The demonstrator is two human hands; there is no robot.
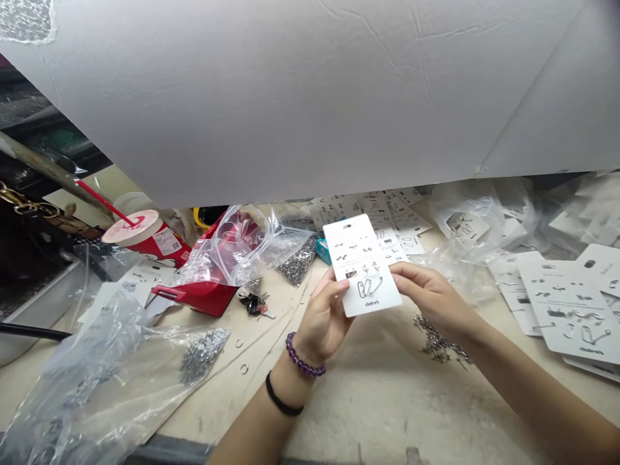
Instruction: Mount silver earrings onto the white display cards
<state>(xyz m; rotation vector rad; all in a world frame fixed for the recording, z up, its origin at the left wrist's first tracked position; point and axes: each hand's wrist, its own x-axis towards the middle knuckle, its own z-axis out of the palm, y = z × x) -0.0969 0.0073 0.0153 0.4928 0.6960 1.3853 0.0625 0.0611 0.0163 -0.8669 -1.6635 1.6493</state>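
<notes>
A white rectangular cardboard card [362, 265], marked "claire's" at its foot and showing rows of small dark shapes above two larger looped ones, is seen in the head view held up over the cream surface [378, 400]. It is grasped at both long edges by the fingers of the left hand [323, 321] and right hand [433, 298]. A heap of loose silver pins [438, 339] is seen just beside the right hand, and similar white cards [566, 303] are scattered further right.
</notes>
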